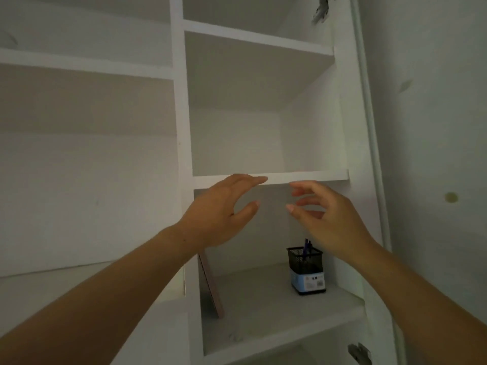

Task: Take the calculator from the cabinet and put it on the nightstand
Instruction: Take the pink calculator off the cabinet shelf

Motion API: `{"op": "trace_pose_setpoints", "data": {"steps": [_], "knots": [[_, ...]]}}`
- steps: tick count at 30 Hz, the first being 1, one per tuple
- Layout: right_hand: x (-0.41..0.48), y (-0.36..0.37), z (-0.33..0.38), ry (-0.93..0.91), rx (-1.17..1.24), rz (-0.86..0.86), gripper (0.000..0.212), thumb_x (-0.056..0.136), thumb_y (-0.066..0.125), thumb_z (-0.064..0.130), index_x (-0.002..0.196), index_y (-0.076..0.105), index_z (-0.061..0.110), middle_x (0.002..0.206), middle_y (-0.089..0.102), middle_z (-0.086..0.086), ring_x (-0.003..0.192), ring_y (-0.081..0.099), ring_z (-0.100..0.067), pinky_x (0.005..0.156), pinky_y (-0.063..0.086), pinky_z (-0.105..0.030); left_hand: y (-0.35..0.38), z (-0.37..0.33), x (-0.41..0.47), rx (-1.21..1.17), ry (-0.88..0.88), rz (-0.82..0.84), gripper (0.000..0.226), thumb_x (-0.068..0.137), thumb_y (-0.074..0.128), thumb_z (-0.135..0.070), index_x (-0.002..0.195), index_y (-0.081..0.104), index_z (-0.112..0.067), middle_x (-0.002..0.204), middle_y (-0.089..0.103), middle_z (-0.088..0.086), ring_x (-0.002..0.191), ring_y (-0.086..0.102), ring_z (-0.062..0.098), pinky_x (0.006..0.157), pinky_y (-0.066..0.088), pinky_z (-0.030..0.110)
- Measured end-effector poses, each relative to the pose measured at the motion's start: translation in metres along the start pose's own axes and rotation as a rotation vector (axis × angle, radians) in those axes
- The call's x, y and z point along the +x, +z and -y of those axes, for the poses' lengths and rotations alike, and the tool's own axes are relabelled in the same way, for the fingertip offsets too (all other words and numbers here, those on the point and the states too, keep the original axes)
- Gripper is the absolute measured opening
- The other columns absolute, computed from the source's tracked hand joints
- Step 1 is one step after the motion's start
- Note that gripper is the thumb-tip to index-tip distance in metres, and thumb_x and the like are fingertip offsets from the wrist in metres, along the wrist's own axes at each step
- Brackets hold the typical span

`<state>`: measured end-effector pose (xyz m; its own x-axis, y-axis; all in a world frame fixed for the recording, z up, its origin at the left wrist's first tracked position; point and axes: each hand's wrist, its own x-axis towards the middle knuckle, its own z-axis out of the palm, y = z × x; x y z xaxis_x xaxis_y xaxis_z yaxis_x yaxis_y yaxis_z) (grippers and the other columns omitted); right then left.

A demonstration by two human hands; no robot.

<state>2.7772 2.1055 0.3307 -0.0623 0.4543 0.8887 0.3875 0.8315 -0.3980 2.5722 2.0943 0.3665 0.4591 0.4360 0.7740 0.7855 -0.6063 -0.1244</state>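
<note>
Your two hands were raised side by side in front of the white cabinet (184, 127), both bare and holding nothing. Your left hand (221, 209) had its fingers spread and lightly curved, the fingertips reaching the front edge of the middle shelf (303, 177). Your right hand (329, 214) sat just beside it with the fingers loosely curled toward the left one, a gap between the two and nothing in it.

On the lower shelf (263, 306) you had two things. One black mesh pen holder (305, 270) stood upright toward the right side wall, with at least one blue pen (307, 248) sticking up out of it; the exact count of pens could not be made out. A pale blue label wrapped the holder's base, with a barcode patch and small print too blurred to read. One thin pinkish board (210, 285) leaned on edge against the left side wall of that compartment, its face turned away from you.

You could count two metal hinges (359, 351), one at the cabinet's upper right edge and one at the lower right.

The calculator did not appear anywhere in your view, so its position and the direction of its long axis could not be told.
</note>
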Motion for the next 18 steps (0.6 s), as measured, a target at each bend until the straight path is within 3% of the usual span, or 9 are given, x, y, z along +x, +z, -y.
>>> {"op": "trace_pose_setpoints", "data": {"steps": [5, 12, 16, 18], "knots": [[0.042, -0.006, -0.012, -0.036, -0.033, -0.031, 0.034, 0.082, 0.064, 0.026, 0.115, 0.055, 0.029, 0.106, 0.06, 0.009, 0.094, 0.058, -0.004, 0.07, 0.048, -0.006, -0.001, 0.006, 0.028, 0.039, 0.017, -0.126, 0.043, 0.092, 0.046, -0.036, 0.134, 0.04, -0.037, 0.135, 0.049, -0.011, 0.113, 0.044, 0.001, 0.091, 0.03, 0.015], [0.085, -0.021, -0.04, -0.031, -0.064, -0.054, 0.031, 0.084, 0.062, 0.029, 0.114, 0.055, 0.028, 0.104, 0.06, 0.009, 0.092, 0.058, -0.002, 0.068, 0.045, -0.007, 0.009, 0.019, 0.073, 0.108, -0.018, -0.118, 0.043, 0.093, 0.042, -0.04, 0.136, 0.038, -0.036, 0.138, 0.047, -0.008, 0.121, 0.046, 0.01, 0.093, 0.033, 0.021], [0.109, -0.024, -0.056, -0.001, -0.043, -0.061, 0.026, 0.086, 0.058, 0.031, 0.112, 0.058, 0.028, 0.101, 0.062, 0.01, 0.091, 0.059, -0.001, 0.068, 0.042, -0.008, 0.016, 0.026, 0.096, 0.126, -0.111, -0.031, 0.043, 0.092, 0.039, -0.046, 0.135, 0.037, -0.039, 0.132, 0.051, -0.008, 0.078, 0.05, 0.004, 0.088, 0.043, 0.029], [0.121, -0.024, -0.064, 0.018, -0.045, -0.063, 0.025, 0.086, 0.058, 0.031, 0.111, 0.058, 0.028, 0.1, 0.062, 0.011, 0.091, 0.059, -0.001, 0.069, 0.042, -0.009, 0.019, 0.03, 0.107, 0.153, -0.166, 0.033, 0.044, 0.091, 0.037, -0.049, 0.134, 0.037, -0.04, 0.127, 0.053, -0.008, 0.071, 0.046, 0.005, 0.086, 0.044, 0.031]]}}
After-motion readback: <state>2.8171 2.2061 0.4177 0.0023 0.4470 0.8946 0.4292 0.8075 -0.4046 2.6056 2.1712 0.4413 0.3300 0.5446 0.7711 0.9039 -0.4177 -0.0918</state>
